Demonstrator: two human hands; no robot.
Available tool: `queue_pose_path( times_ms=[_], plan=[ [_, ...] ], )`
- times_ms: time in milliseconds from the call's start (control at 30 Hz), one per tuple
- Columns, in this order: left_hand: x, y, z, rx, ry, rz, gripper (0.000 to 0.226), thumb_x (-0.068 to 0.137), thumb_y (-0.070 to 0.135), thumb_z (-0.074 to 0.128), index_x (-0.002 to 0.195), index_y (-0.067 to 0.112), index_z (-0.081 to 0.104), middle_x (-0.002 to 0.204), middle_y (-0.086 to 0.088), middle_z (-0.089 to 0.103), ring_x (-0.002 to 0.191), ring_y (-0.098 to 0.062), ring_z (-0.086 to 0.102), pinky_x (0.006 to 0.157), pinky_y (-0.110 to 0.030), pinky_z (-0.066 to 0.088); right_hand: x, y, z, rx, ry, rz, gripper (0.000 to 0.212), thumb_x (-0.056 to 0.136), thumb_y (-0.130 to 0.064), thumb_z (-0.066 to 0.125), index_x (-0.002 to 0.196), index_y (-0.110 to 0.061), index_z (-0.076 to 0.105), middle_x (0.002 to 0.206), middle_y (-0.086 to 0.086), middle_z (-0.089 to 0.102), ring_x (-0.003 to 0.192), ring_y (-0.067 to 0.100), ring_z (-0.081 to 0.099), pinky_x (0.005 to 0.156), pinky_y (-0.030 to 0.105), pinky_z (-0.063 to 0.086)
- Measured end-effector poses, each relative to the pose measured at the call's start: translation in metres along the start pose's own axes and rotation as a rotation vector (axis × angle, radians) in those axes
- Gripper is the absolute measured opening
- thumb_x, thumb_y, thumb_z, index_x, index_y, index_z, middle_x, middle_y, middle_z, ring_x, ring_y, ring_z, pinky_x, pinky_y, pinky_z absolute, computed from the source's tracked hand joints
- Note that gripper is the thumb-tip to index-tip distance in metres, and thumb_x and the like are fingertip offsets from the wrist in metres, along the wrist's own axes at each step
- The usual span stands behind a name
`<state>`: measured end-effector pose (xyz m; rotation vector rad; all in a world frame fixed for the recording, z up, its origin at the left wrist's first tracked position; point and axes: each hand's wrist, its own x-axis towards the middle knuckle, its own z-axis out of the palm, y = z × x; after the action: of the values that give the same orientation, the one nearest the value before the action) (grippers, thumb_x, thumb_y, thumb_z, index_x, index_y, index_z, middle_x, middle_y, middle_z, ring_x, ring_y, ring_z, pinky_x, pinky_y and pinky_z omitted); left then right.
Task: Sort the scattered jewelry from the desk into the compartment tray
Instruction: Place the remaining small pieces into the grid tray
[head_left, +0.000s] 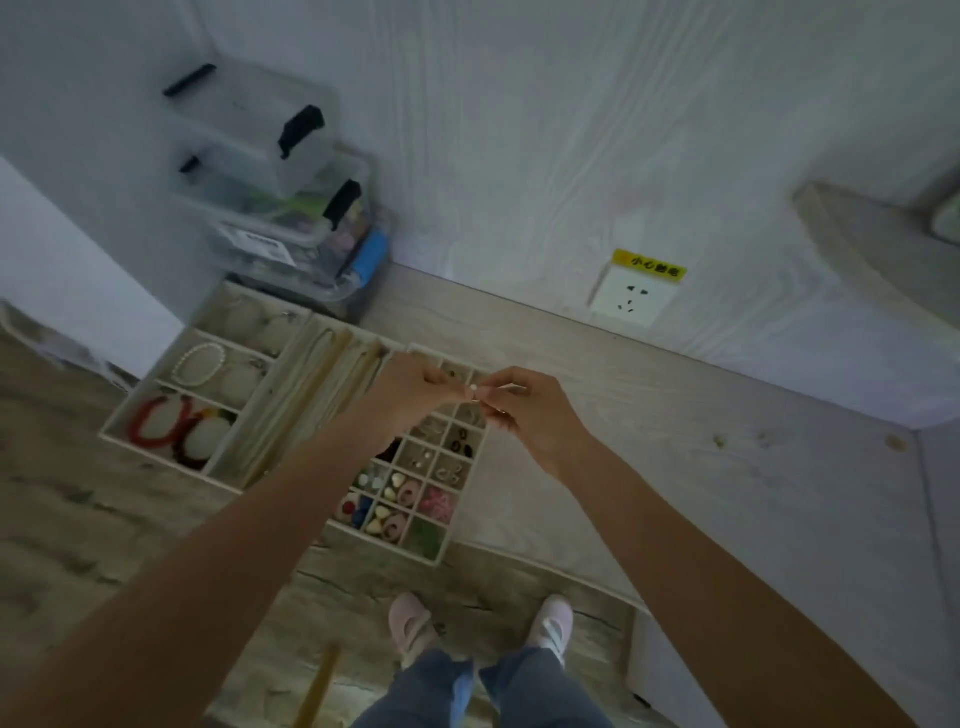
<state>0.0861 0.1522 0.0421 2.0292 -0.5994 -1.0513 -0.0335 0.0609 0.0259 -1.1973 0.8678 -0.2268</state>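
Note:
My left hand (415, 389) and my right hand (524, 410) meet above the small-compartment tray (457, 525), both pinching one tiny white earring (474, 388) between fingertips. The tray holds earrings, heart-shaped pieces and pink and dark items in several cells. To its left stands a tray with long slots holding necklaces (311, 395). Further left is a three-cell tray (171, 405) with a pearl bracelet (200, 364) and red bracelets (166, 423).
Stacked clear plastic boxes (280, 187) stand at the back left against the wall. A wall socket (631, 299) with a yellow label sits behind the desk. Bare desk surface stretches to the right. My feet (478, 629) show below the desk edge.

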Motion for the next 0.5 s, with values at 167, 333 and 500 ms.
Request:
queue_pose_path(
  times_ms=[167, 333, 500],
  plan=[
    [0.003, -0.020, -0.020, -0.013, -0.028, 0.045, 0.012, 0.076, 0.015, 0.075, 0.073, 0.004, 0.072, 0.060, -0.006, 0.057, 0.061, -0.013, 0.053, 0.063, -0.025, 0.041, 0.001, 0.008, 0.027, -0.027, 0.044, 0.004, 0.011, 0.084, 0.005, 0.062, 0.076, -0.003, 0.063, 0.069, 0.013, 0.060, 0.065, 0.022, 0.058, 0.075, 0.035, 0.052],
    [-0.002, -0.033, -0.027, 0.048, -0.074, 0.056, 0.022, 0.082, 0.014, 0.070, 0.062, 0.012, 0.062, 0.029, 0.010, 0.031, 0.027, -0.001, 0.030, 0.039, -0.011, 0.027, 0.000, 0.019, 0.034, -0.095, 0.064, -0.029, 0.009, 0.080, 0.008, 0.066, 0.078, -0.001, 0.064, 0.059, 0.010, 0.061, 0.049, 0.012, 0.059, 0.056, 0.022, 0.051],
    [-0.004, -0.054, -0.034, 0.345, -0.053, 0.195, 0.020, 0.091, 0.017, 0.058, 0.107, 0.009, 0.068, 0.097, -0.001, 0.067, 0.086, -0.009, 0.060, 0.072, -0.013, 0.040, 0.003, 0.033, 0.031, -0.577, 0.093, -0.112, 0.002, 0.079, -0.003, 0.070, 0.077, -0.003, 0.070, 0.058, -0.003, 0.060, 0.048, -0.005, 0.056, 0.061, 0.009, 0.048]
  ],
)
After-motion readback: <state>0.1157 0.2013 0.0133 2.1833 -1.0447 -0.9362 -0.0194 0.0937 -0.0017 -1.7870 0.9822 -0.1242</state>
